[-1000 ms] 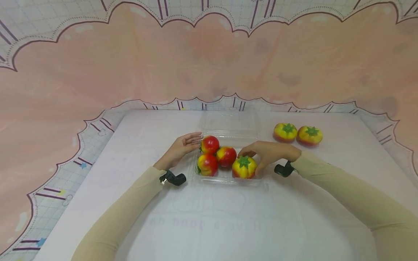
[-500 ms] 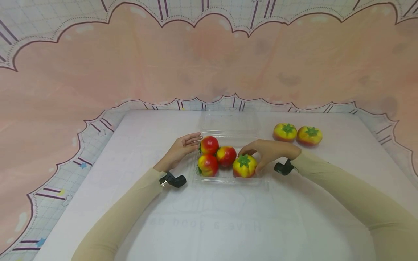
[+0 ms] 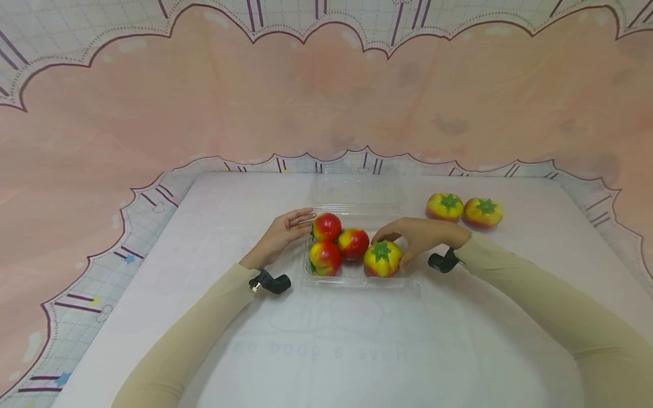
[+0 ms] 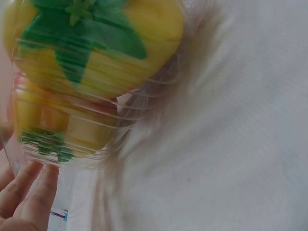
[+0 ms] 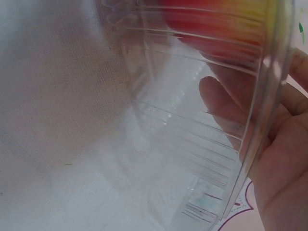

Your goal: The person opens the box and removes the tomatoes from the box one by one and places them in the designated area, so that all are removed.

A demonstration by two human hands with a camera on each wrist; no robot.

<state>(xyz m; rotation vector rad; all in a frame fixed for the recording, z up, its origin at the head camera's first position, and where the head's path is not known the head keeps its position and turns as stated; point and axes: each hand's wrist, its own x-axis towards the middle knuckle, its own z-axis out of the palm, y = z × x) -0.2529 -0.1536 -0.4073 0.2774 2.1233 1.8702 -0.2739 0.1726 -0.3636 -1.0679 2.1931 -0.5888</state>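
Observation:
A clear plastic clamshell box (image 3: 352, 279) lies on the table with its lid (image 3: 359, 192) folded back. Three red and yellow toy tomatoes sit in its left part, one of them the front-left tomato (image 3: 325, 259). In the box's front right corner, my right hand (image 3: 423, 237) curls its fingers round another tomato (image 3: 382, 259), which has its green leaves up. Through the clear wall in the right wrist view, fingers (image 5: 224, 98) show inside the box, close under the red tomato (image 5: 216, 24). My left hand (image 3: 279, 233) holds straight fingers against the box's left wall; fingertips (image 4: 47, 180) show there in the left wrist view.
Two more toy tomatoes stand side by side at the back right, the nearer-in one (image 3: 445, 207) touching or close to the outer one (image 3: 482, 213). A white cloth with faint lettering covers the table (image 3: 326, 357). A patterned peach curtain (image 3: 326, 102) hangs behind.
The tomato under my right hand has shifted very slightly back in the box's front right corner, and the hand with it. My left hand stays at the left wall.

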